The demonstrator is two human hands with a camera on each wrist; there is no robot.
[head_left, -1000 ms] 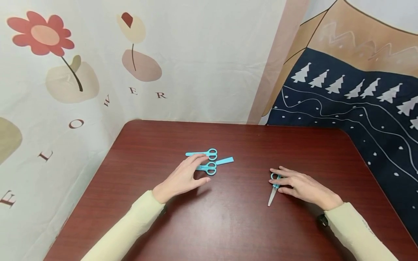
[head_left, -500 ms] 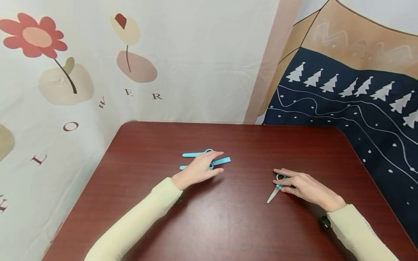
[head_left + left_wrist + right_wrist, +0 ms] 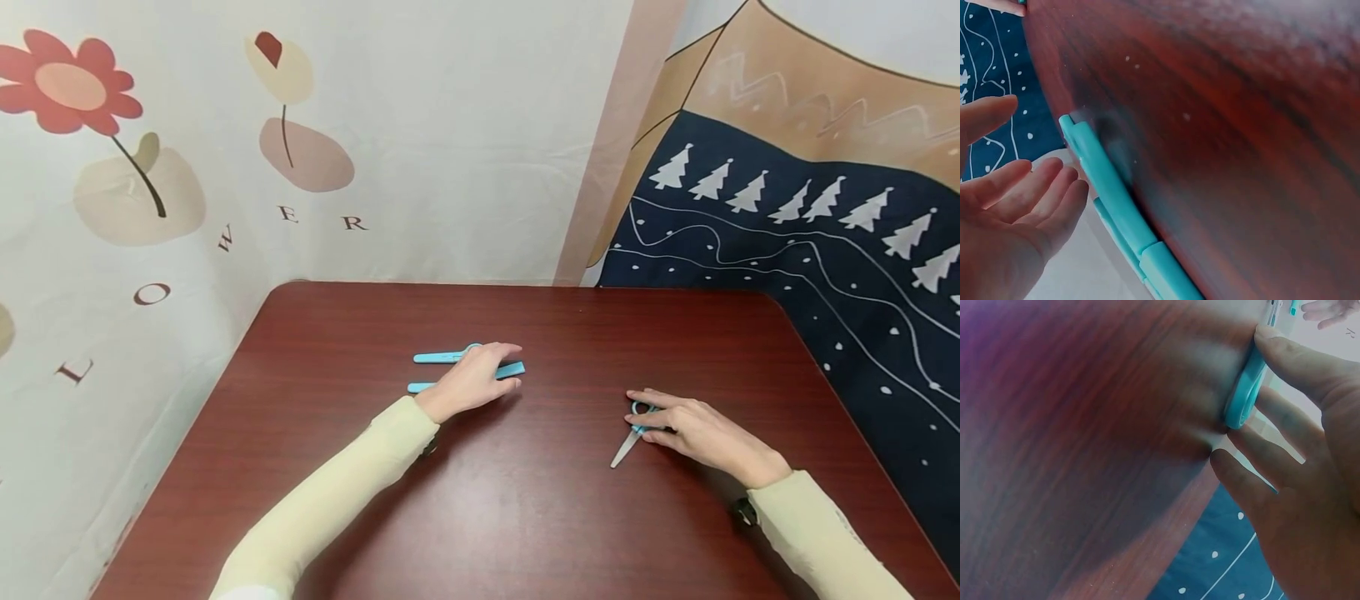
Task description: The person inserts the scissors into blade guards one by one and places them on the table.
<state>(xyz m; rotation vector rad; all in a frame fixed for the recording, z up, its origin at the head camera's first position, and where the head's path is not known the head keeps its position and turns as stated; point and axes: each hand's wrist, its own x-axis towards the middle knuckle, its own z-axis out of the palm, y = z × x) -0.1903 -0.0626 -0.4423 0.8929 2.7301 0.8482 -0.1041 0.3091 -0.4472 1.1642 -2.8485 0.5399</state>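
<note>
My left hand (image 3: 472, 382) reaches over two pairs of blue scissors in blue sheaths, and it hides most of their handles. The far sheathed scissors (image 3: 438, 358) and the near sheathed scissors (image 3: 420, 387) lie side by side, tips to the left. A loose blue sheath (image 3: 512, 371) shows between my left thumb and fingers. In the left wrist view those fingers (image 3: 1063, 200) are spread beside the blue plastic (image 3: 1113, 187), holding nothing. My right hand (image 3: 693, 429) rests on the bare-bladed scissors (image 3: 624, 448), fingers extended; its thumb (image 3: 1285, 353) touches the blue handle (image 3: 1246, 394).
The scissors lie on a reddish-brown wooden table (image 3: 525, 517). A pale flower-printed cloth (image 3: 450, 150) hangs behind it, and a dark blue tree-patterned cloth (image 3: 787, 242) hangs at the right.
My left hand has moved right, over the scissors' handles to the loose sheath. The bare-bladed scissors turned a little under my right hand, then stayed nearly still. The head view shifted slightly.
</note>
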